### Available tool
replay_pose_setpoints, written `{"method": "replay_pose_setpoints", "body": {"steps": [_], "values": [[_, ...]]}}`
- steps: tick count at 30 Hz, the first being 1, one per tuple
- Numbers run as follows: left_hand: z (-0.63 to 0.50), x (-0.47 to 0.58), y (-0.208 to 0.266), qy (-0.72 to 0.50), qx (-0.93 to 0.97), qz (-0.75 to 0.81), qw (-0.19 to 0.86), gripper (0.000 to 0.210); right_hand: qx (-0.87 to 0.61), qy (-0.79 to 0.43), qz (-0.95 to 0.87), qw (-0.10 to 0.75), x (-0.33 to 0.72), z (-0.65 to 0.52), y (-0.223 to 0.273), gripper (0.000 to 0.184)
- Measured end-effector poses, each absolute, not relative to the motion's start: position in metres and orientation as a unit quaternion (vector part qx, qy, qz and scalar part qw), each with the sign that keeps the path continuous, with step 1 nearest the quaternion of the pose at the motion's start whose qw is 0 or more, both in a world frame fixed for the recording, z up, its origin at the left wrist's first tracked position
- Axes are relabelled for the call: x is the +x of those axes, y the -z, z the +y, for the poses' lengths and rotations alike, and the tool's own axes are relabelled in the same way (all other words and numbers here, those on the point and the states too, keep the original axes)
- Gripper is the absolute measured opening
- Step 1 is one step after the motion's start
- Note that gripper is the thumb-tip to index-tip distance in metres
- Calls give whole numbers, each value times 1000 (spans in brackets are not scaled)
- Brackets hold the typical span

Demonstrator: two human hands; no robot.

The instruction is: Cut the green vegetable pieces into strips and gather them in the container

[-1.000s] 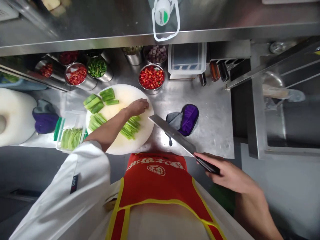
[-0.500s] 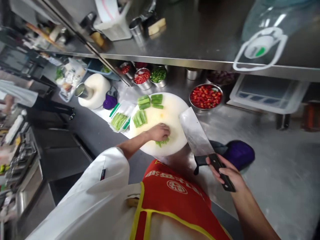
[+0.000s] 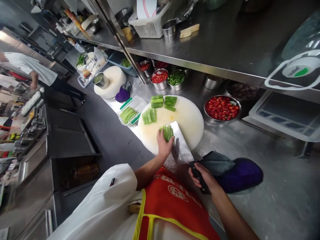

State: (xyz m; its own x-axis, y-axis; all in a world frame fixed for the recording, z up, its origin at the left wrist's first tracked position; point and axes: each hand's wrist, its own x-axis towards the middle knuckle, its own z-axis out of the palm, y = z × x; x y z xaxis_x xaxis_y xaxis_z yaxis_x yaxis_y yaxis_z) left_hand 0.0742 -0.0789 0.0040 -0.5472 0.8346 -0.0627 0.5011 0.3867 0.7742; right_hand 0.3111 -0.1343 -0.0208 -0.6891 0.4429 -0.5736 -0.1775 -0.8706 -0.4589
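My right hand (image 3: 202, 176) is closed round the black handle of a broad cleaver (image 3: 182, 145). Its blade points up and left over the near part of the round white cutting board (image 3: 192, 111). At the blade's left side my left hand (image 3: 164, 144) has thumb and fingers round a bunch of pale green vegetable strips (image 3: 167, 132), near the cleaver's far end. Farther back on the board lie a flat group of cut green pieces (image 3: 149, 116) and two small stacks of thicker green lengths (image 3: 156, 101). Left of the board, thin strips (image 3: 128, 114) rest on an open zip bag (image 3: 140, 104).
Right of the board stands a bowl of chopped red peppers (image 3: 222, 108). A purple and grey cloth (image 3: 241, 175) lies by my right forearm. Behind are tins of red and green peppers (image 3: 176, 79) under a steel shelf (image 3: 212, 70). A co-worker (image 3: 41, 71) stands far left.
The cleaver has swung left and down onto the near part of the board. My left hand has turned and now grasps the strips by the blade. The view has shifted left.
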Motion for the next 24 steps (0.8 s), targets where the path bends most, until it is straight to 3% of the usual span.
{"method": "replay_pose_setpoints", "body": {"steps": [11, 18, 24], "values": [[-81, 73, -16, -396, 419, 781, 239, 64, -314, -915, -207, 146, 269, -173, -1, 65], [-76, 31, -45, -441, 437, 753, 219, 62, -353, -893, -188, 207, 236, -171, -48, 38], [-23, -97, -55, -394, 528, 723, 210, 60, -291, -902, -175, 267, 126, -123, -69, 29]]}}
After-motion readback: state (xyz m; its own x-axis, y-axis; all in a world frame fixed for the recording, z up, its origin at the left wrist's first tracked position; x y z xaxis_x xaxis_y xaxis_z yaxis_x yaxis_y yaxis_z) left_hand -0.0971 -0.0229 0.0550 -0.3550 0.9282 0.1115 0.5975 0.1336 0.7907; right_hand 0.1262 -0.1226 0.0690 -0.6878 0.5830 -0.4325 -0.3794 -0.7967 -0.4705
